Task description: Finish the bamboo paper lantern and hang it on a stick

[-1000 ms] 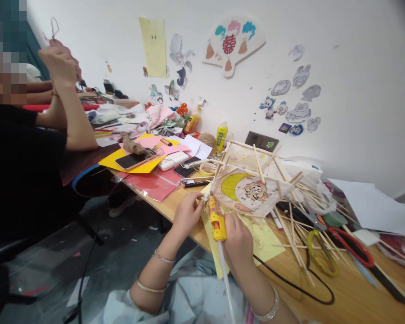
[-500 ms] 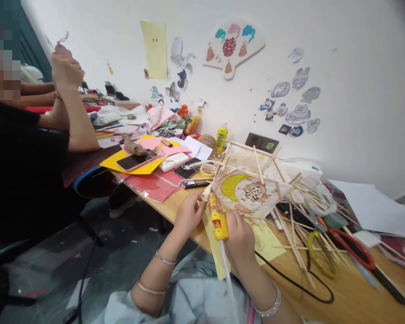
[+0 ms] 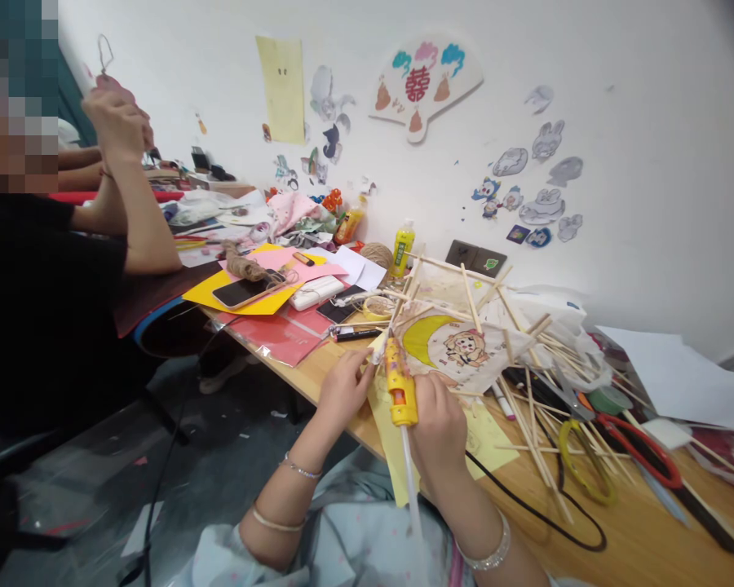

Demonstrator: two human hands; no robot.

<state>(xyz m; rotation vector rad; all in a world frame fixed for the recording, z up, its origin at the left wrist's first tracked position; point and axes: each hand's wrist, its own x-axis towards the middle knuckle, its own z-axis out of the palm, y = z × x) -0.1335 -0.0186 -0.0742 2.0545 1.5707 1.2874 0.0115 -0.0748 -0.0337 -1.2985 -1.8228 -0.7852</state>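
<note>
From where I stand, the small change is in the right hand (image 3: 437,420): it has nudged the yellow glue gun (image 3: 402,383) slightly farther away and to the right, so the nozzle now points higher up the near left corner of the stick frame (image 3: 470,297). The right hand is wrapped firmly around the gun, whose clear glue stick (image 3: 411,473) hangs out at the near end. The left hand (image 3: 342,391) has hardly moved; its fingertips meet at the pale edge just left of the nozzle, though I can't tell whether they pinch the cloth or only press it. My reading is that the gluing has crept along that edge, with the left hand there to steady it; no glue is plain to see. The frame stands at the far side of the table (image 3: 495,522), its moon-painted cloth (image 3: 446,342) facing near, with yellow paper (image 3: 493,444) in front and loose sticks (image 3: 529,416) to the right. Off to the left, a co-worker's hands (image 3: 119,126) hold up something pink, its loop standing taller than a moment ago.
</note>
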